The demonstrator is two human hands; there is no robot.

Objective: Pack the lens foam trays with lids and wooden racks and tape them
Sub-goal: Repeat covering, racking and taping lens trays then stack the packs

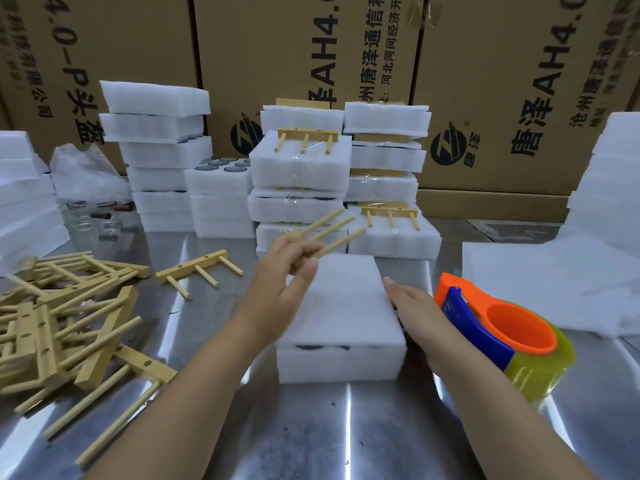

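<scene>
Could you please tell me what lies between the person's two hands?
In the head view, the lidded foam tray lies between the left hand, holding a wooden rack, and the right hand.

Lidded foam tray (pixel 341 327) ctr; rack (pixel 329 233) aloft.

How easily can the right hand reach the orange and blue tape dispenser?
Probably yes: the right hand is open and empty, and the orange and blue tape dispenser lies just beside it, unblocked.
</scene>
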